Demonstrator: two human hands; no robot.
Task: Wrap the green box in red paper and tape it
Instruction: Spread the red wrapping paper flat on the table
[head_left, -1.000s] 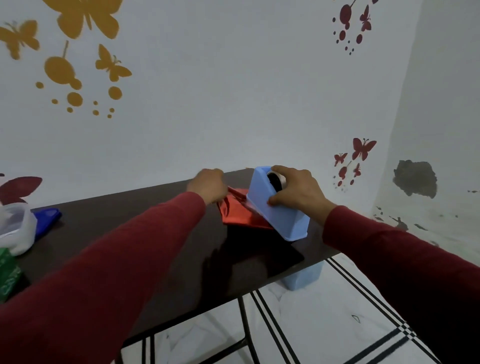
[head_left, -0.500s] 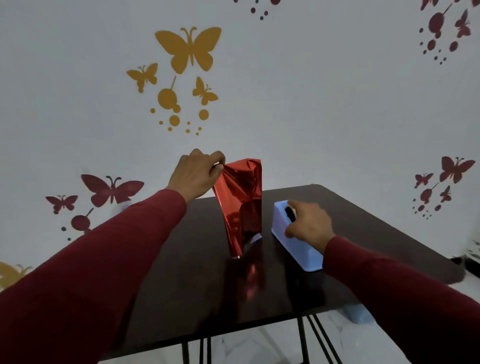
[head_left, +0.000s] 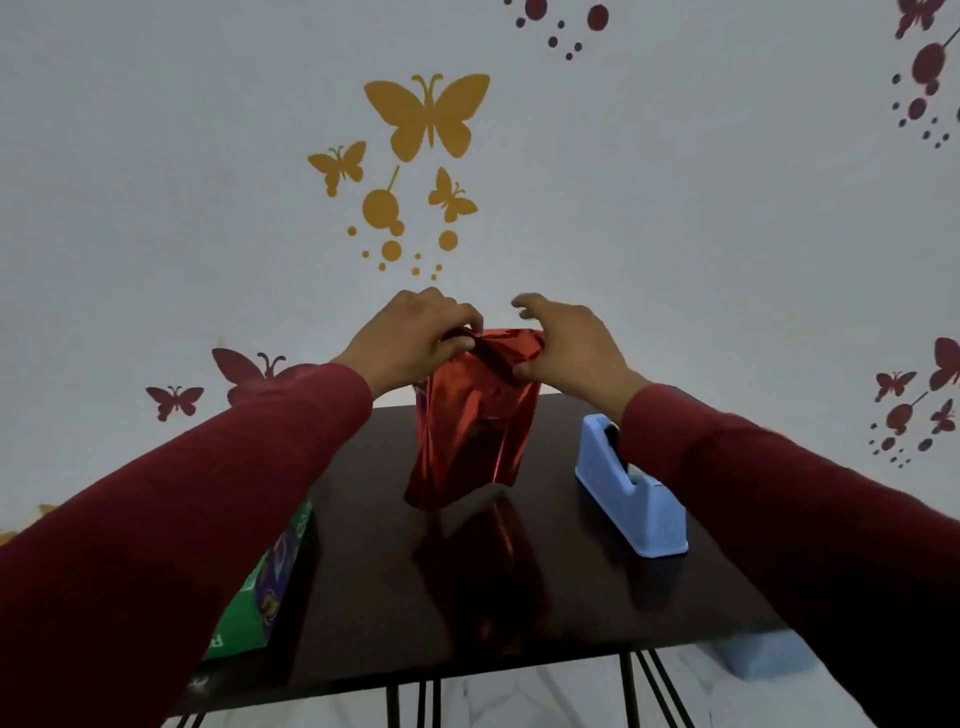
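1. A crumpled sheet of red foil paper (head_left: 470, 421) is held up above the dark desk (head_left: 545, 587), its top edge gathered between both hands and its lower end hanging free, apparently just clear of the glossy surface, where a red reflection is seen.

2. The left hand (head_left: 415, 340) is closed on the paper's upper left corner, the foil pinched between curled fingers and thumb.

3. The right hand (head_left: 563, 343) is laid against the upper right corner; the thumb appears to be pressed to the foil, while the fingers are spread and extended past it. Whether a firm grip has been taken there cannot be told.

4. The green box (head_left: 265, 592) is seen lying on the desk at the near left, partly hidden under the left sleeve (head_left: 182, 519), well apart from the paper and not yet wrapped. Its long axis appears to run from the near edge away towards the wall.

5. The box lies below and to the near left of both hands, so the left hand is judged the nearer one; the sheet must first be opened out and laid flat.

6. A blue tape dispenser (head_left: 631, 486) is stood on the desk to the right, beside the right forearm, untouched.
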